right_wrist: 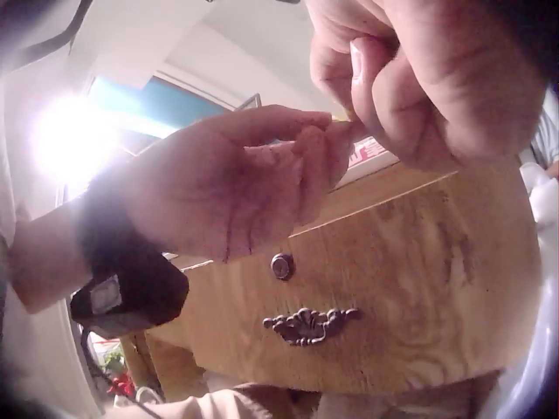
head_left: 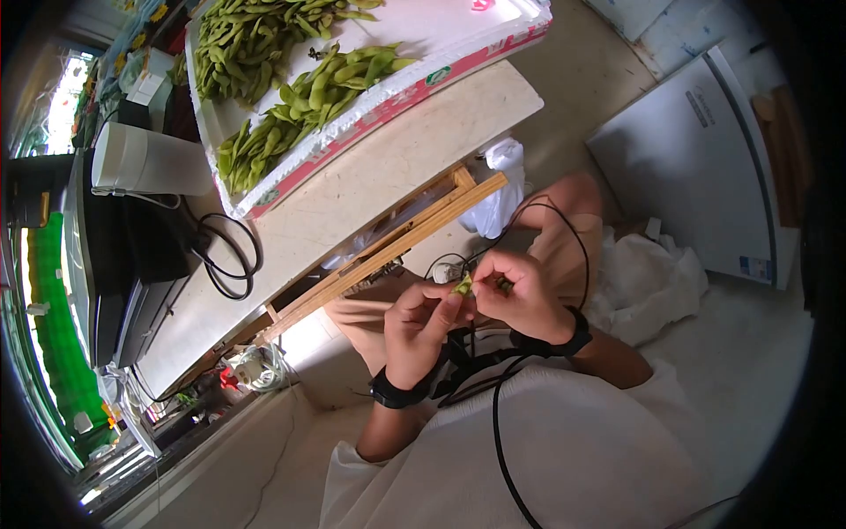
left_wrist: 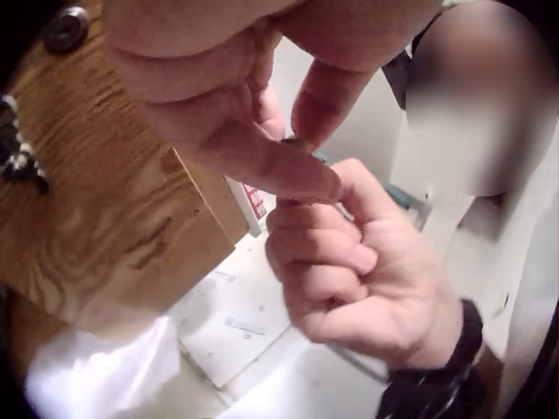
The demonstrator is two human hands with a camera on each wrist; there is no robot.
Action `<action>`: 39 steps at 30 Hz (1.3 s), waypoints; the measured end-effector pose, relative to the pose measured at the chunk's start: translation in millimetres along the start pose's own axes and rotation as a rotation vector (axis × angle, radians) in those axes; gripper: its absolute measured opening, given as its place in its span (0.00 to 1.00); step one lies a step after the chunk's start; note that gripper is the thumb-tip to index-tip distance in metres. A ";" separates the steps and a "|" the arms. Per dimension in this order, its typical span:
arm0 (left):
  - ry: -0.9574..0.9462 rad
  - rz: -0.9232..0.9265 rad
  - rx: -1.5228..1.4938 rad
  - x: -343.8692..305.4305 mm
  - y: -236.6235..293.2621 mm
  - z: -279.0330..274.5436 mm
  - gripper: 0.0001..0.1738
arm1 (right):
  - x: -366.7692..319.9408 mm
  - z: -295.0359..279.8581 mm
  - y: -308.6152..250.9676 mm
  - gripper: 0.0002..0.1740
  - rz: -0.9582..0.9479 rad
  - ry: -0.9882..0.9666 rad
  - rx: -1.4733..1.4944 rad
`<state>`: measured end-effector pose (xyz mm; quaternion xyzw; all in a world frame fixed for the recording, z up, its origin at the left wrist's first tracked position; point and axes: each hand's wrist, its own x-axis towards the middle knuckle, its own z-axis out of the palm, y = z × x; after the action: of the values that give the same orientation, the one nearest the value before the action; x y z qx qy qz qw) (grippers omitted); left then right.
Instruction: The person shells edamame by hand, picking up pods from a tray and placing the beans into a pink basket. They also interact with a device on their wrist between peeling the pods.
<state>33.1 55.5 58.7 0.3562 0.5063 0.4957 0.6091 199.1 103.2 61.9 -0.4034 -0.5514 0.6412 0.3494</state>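
In the head view both hands meet above the lap, just in front of the drawer. The left hand [head_left: 412, 333] pinches a small green soybean pod [head_left: 463, 286] between thumb and fingers. From the other side, the right hand [head_left: 531, 298] grips the pod's end with curled fingers. More green [head_left: 504, 284] shows within the right hand's curl. Fingers mostly hide the pod in both wrist views. A foam box [head_left: 352, 137] on the table holds piles of soybean pods [head_left: 322, 93], away from the hands.
The wooden drawer [right_wrist: 393, 279] juts out under the white tabletop [head_left: 352, 185] close to the hands. Black cables [head_left: 496, 414] run across the lap and wrists. A white bucket [head_left: 145, 159] stands beside the box. At the right are a small fridge [head_left: 696, 159] and a white bag [head_left: 652, 278].
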 end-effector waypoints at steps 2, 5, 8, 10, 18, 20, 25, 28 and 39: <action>-0.083 -0.079 -0.214 1.6 2.0 -3.9 0.07 | -0.9 3.4 -0.7 0.03 0.014 0.003 0.048; -0.064 -0.066 -0.172 -0.3 -1.1 -4.8 0.08 | -0.2 5.3 1.4 0.04 0.007 0.007 0.076; -0.033 -0.012 -0.063 -3.0 -3.3 -1.5 0.09 | 3.1 2.8 0.8 0.07 0.003 -0.042 0.018; -0.021 0.027 0.014 -4.7 -3.2 -0.5 0.09 | 3.4 1.2 2.7 0.09 0.023 -0.094 -0.018; 0.024 -0.041 0.193 -7.1 -2.0 4.8 0.08 | 0.9 -1.6 11.3 0.07 0.084 -0.130 0.012; 0.047 -0.001 0.275 -6.1 -1.7 7.4 0.08 | -1.4 1.6 15.9 0.03 0.073 -0.102 -0.001; 0.124 0.105 0.414 -5.5 -2.6 6.7 0.08 | -5.8 1.7 11.1 0.06 0.198 0.014 0.241; 0.140 0.115 0.438 -6.2 -3.3 5.6 0.08 | -6.1 -2.9 8.9 0.07 0.360 -0.046 0.282; -0.023 0.006 -0.016 -9.0 -0.6 -4.0 0.11 | -3.2 -3.9 8.9 0.06 0.267 -0.007 0.356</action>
<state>29.5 46.3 59.6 0.3584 0.4944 0.4975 0.6161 204.0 100.7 53.3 -0.4024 -0.3726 0.7703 0.3253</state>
